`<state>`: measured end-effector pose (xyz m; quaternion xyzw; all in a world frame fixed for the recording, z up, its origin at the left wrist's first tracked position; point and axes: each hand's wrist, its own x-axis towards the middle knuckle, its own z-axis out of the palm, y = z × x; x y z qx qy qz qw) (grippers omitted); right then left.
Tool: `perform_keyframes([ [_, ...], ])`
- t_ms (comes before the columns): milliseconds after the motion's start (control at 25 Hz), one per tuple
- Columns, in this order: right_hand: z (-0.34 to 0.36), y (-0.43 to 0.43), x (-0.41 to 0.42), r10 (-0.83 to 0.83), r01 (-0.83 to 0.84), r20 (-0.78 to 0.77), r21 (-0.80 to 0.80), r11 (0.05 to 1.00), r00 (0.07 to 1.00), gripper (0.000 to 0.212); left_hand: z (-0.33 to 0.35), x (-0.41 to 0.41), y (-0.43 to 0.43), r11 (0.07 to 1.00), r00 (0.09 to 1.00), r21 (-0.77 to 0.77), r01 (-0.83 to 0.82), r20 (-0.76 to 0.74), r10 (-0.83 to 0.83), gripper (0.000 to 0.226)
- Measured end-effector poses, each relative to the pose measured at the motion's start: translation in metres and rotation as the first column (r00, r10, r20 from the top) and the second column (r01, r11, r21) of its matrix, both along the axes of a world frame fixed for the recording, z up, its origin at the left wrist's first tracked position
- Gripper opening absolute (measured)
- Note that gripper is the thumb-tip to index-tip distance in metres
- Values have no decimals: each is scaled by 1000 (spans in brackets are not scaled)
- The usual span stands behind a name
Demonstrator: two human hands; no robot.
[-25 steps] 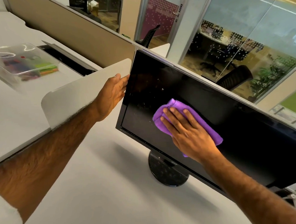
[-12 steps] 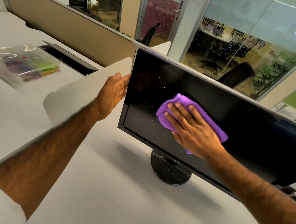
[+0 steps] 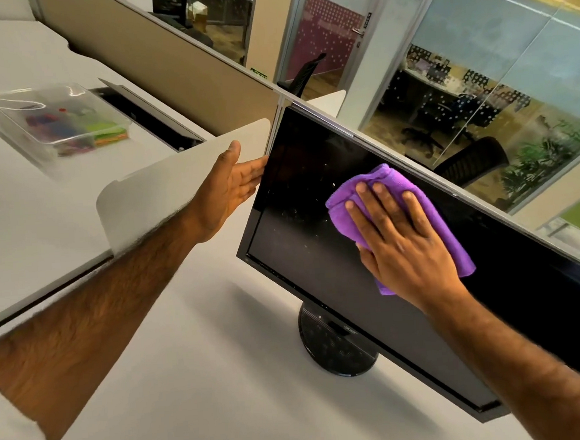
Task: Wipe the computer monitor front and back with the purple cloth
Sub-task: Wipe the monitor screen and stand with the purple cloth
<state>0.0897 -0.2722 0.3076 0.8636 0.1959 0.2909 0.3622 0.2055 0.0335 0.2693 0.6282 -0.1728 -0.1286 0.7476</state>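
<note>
Cloth (image 3: 427, 193) on monitor (image 3: 304, 253) front; tray (image 3: 17, 115) far L on desk (image 3: 191, 398)

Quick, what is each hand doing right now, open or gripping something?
Left hand: open, straight fingers against the left edge of the black flat computer monitor.
Right hand: open, flat, pressing the folded purple cloth onto its screen.

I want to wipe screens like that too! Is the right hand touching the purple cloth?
Touching. The head view shows the right hand lying flat on the purple cloth, fingers spread over it, pressing it against the monitor screen.
</note>
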Motion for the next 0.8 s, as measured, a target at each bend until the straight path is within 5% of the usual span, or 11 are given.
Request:
perform_keyframes([
  [240, -40, 6, 1, 58, -86, -189, -146, 986, 980, 81, 7, 6, 12, 997, 997, -51, 65, -45, -67, 72],
  [560, -6, 23, 20, 69, -69, -22, -36, 997, 997, 68, -5, 7, 11, 998, 999, -57, 37, -22, -38, 67],
  [800, -40, 30, 22, 46, -81, -191, -180, 980, 980, 88, 3, 13, 14, 997, 998, -54, 53, -33, -55, 62],
])
